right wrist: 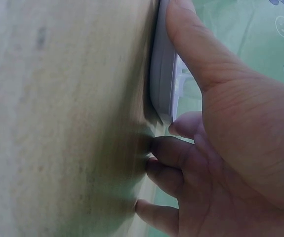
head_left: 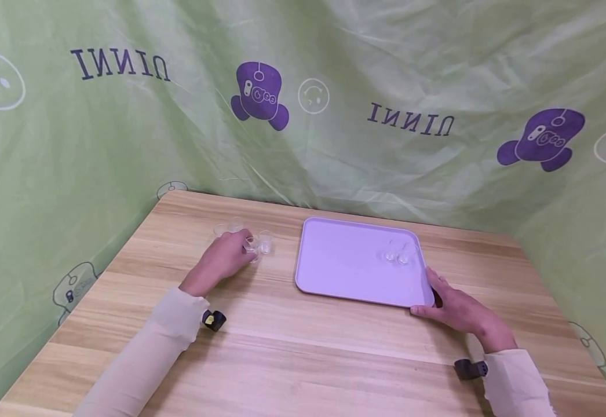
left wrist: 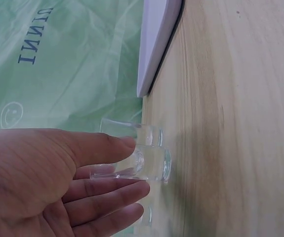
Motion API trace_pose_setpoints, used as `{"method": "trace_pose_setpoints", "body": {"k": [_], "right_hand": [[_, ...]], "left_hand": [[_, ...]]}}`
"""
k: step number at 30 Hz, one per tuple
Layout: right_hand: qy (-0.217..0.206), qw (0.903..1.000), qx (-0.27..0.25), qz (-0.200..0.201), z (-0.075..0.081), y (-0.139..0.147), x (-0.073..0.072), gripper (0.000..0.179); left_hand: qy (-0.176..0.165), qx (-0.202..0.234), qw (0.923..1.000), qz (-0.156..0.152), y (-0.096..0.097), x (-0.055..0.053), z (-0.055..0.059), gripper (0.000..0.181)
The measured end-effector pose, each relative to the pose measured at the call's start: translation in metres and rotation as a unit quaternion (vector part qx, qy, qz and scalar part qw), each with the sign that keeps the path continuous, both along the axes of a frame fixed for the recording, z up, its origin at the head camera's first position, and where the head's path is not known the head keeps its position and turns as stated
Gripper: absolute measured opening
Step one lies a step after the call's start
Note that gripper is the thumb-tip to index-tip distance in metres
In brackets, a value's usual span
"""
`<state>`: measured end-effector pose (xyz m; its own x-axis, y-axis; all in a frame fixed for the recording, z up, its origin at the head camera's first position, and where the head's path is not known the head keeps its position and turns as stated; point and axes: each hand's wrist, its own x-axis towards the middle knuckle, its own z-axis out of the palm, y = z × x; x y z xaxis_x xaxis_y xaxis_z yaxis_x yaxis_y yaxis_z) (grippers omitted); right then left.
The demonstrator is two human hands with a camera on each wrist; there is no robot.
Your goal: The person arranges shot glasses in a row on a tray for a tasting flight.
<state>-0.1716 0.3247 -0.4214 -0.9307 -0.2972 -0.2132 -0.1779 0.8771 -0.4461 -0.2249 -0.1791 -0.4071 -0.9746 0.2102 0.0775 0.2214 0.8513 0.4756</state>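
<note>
My left hand is at a small group of clear shot glasses at the left of the table. It pinches one shot glass between thumb and fingers, the base close to the wood. Just beside that glass stands another clear glass, and more sit partly hidden behind the hand. My right hand rests at the near right corner of a lilac tray, with the thumb along its front edge and the other fingers by its right side. Two clear shot glasses stand on the tray's right part.
The wooden table reaches back to a green printed curtain, which also hangs along both sides. A dark wrist camera sticks out at the left cuff, another camera at the right.
</note>
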Motion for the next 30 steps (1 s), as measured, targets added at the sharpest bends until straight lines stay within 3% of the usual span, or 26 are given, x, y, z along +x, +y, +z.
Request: {"method": "trace_pose_setpoints", "body": {"k": [8, 30], "right_hand": [[0.001, 1.0000, 0.002, 0.001, 0.002, -0.002, 0.002, 0.114], [-0.004, 1.0000, -0.002, -0.004, 0.001, -0.001, 0.000, 0.115]], "left_hand": [[0.003, 0.007, 1.0000, -0.002, -0.003, 0.003, 0.001, 0.032], [0.020, 0.010, 0.9997, -0.007, 0.000, 0.012, 0.025, 0.035]]}}
